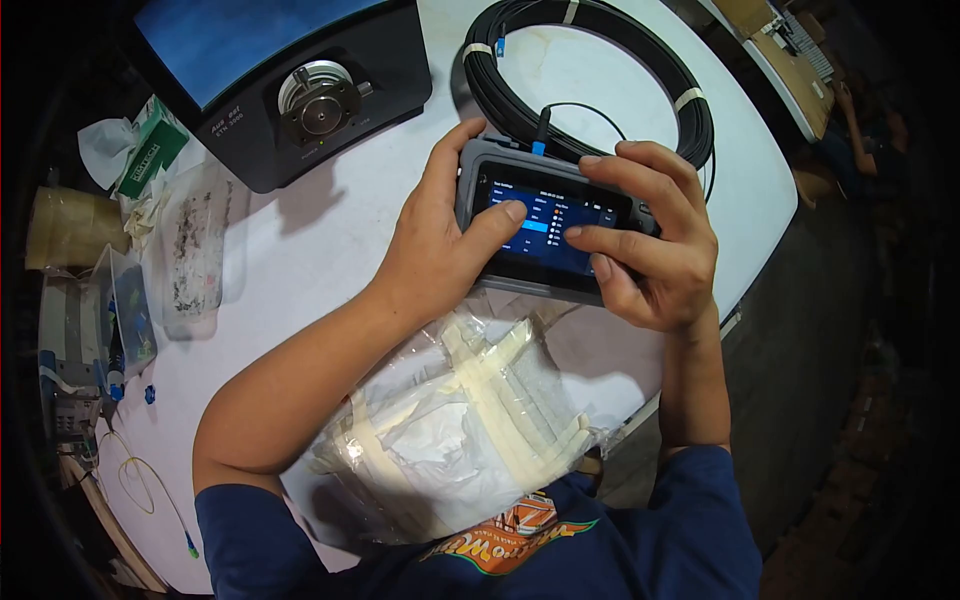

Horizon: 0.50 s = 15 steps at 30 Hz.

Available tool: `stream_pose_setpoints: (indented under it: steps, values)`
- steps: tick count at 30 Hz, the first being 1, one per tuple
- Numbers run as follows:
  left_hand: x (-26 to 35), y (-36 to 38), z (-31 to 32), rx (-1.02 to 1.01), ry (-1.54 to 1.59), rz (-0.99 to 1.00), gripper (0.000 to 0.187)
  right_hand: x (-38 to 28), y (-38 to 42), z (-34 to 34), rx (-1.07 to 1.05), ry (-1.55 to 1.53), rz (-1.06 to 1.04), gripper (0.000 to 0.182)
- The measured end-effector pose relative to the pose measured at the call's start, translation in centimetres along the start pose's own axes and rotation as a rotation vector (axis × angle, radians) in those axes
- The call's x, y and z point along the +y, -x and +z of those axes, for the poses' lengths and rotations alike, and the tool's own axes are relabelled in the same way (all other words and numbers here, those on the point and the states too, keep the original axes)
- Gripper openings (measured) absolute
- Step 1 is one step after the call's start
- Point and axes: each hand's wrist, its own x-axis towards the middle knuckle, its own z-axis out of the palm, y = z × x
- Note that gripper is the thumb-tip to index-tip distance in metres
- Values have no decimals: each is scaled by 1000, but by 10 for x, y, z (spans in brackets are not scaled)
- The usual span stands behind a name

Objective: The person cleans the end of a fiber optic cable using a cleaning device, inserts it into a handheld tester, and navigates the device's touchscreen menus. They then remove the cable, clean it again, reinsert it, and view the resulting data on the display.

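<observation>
A handheld device (535,265) with a lit blue settings screen is held above the white table. My left hand (440,225) grips its left side, the thumb lying over the screen. At its right side is my right hand (655,235), with the index fingertip at the screen, the thumb near the lower edge and other fingers at the top right corner. A cable with a blue connector (539,148) is plugged into the device's top edge. Beyond the device lies a coil of black cable (480,75), tied with pale bands. A plastic-wrapped, taped package (440,440) is below my forearms.
A black instrument (390,90) with a large screen stands at the upper left. Left of it are a green tissue box (152,150), clear plastic containers (192,255) and a thin yellow cable (150,485). Part of another person (858,130) shows at the far right.
</observation>
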Motion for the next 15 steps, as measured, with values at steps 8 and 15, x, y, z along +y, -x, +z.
stream_pose_setpoints:
  steps: [8, 15]
  values:
    - [-2, 0, 0, -5, -5, 10, 77, -4, -2, 0, -38, 52, 31, 28]
    - [-2, -1, -2, 1, -25, 12, 78, 3, 2, 1, 44, 32, 21, 25]
